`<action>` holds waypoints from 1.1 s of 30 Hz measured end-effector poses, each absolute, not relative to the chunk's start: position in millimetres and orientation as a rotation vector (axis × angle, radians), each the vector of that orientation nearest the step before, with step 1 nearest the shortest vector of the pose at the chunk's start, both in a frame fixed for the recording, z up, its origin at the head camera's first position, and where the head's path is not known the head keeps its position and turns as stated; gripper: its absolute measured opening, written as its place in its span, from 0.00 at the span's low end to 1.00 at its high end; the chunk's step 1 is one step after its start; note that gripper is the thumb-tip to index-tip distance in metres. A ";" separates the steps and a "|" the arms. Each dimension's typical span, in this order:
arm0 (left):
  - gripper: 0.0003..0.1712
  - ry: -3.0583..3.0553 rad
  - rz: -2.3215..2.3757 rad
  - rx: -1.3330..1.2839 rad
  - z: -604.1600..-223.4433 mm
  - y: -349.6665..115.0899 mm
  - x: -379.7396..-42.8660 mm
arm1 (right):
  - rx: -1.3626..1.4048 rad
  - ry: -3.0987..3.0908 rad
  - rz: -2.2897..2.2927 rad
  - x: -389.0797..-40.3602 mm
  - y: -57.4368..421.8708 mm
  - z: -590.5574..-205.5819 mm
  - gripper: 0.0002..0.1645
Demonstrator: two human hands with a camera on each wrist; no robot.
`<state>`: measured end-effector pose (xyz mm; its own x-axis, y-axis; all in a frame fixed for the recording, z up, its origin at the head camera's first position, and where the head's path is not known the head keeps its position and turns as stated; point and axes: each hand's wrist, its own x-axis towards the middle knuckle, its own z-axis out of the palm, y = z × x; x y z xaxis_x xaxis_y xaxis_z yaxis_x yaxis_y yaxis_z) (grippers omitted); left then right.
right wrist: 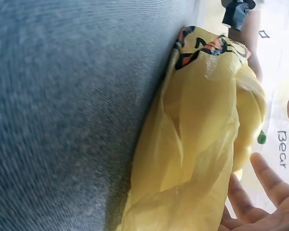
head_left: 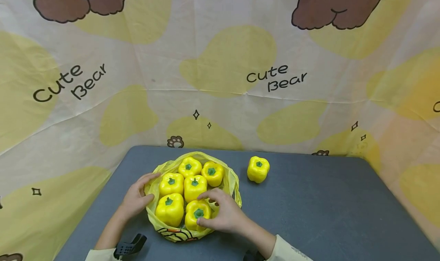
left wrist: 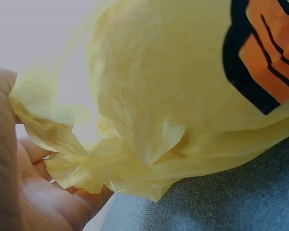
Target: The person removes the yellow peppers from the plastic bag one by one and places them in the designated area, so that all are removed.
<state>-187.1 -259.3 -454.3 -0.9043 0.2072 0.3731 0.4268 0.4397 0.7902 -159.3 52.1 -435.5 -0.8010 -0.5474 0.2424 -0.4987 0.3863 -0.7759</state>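
Observation:
A yellow plastic bag (head_left: 237, 188) with its mouth spread wide holds several yellow bell peppers with green stems. My left hand (head_left: 138, 196) holds the bag's left rim, its crumpled edge (left wrist: 130, 168) lying across the fingers in the left wrist view. Over the front-right bell pepper (head_left: 198, 214), inside the bag, is my right hand (head_left: 225, 211), thumb and forefinger spread on its right side. In the right wrist view a fingertip (right wrist: 256, 159) is close to that pepper (right wrist: 250, 110), while the thumb stands apart. Another bell pepper (head_left: 258, 170) stands outside, to the bag's right.
The dark grey table (head_left: 326, 207) extends to the right of the bag. Behind it hangs a cloth backdrop (head_left: 220, 70) with bear drawings and lettering. A black wrist strap (head_left: 132, 245) is by the left sleeve, near the table's front.

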 end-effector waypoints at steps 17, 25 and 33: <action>0.33 -2.481 -1.433 -0.550 -454.8 -259.8 -187.1 | -0.947 2.571 -1.360 -160.4 49.1 -443.7 0.31; 0.33 -2.499 -1.438 -0.533 -455.3 -260.2 -187.0 | -0.938 2.562 -1.381 -160.0 48.3 -446.2 0.32; 0.33 -2.535 -1.421 -0.500 -454.0 -260.3 -186.3 | -0.930 2.549 -1.394 -159.6 48.1 -446.7 0.33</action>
